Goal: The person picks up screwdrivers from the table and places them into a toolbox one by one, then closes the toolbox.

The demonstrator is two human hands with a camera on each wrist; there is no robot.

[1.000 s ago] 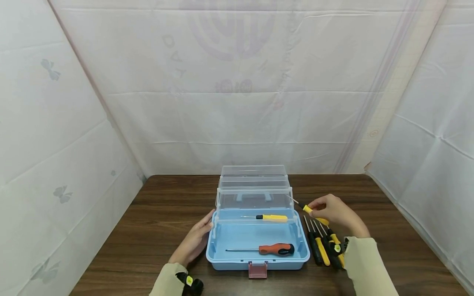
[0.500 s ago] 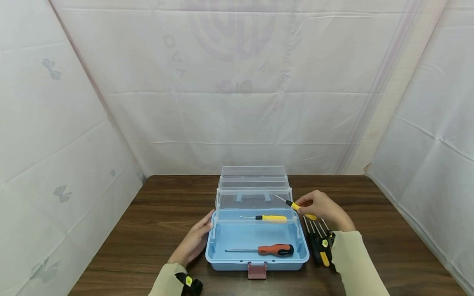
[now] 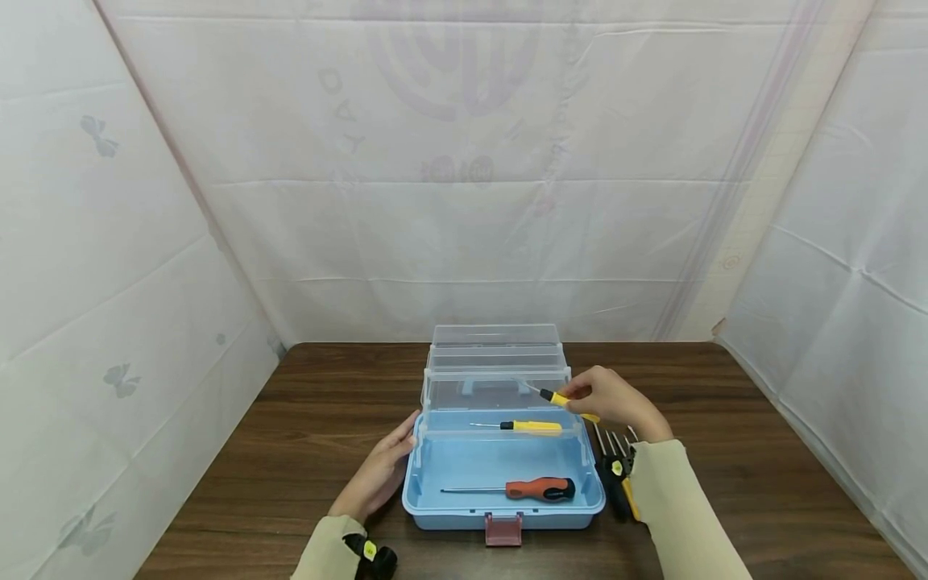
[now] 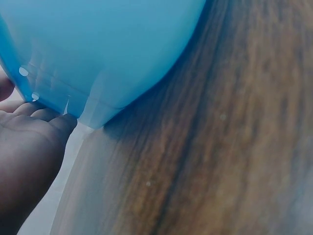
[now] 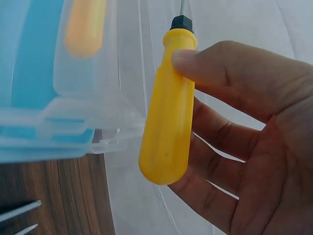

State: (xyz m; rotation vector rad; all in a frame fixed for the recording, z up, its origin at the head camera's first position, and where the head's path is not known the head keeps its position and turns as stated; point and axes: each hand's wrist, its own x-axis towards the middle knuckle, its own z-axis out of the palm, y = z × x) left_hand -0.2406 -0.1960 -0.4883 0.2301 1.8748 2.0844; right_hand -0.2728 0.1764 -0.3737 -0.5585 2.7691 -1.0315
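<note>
The pale back sheet [image 3: 464, 242] bears faint letters [image 3: 329, 79], perhaps a D and an A, too washed out to be sure. Below, a blue toolbox [image 3: 449, 522] stands before the middle of the tabletop's [image 3: 326, 419] far edge. Of the hands, the left hand [image 3: 380, 475] rests straight-fingered against the box's left edge; the right hand [image 3: 612, 403] pinches a yellow screwdriver [image 5: 166, 127] by the far right corner. An orange-and-black screwdriver [image 3: 540, 489] lies inside along the front edge.
</note>
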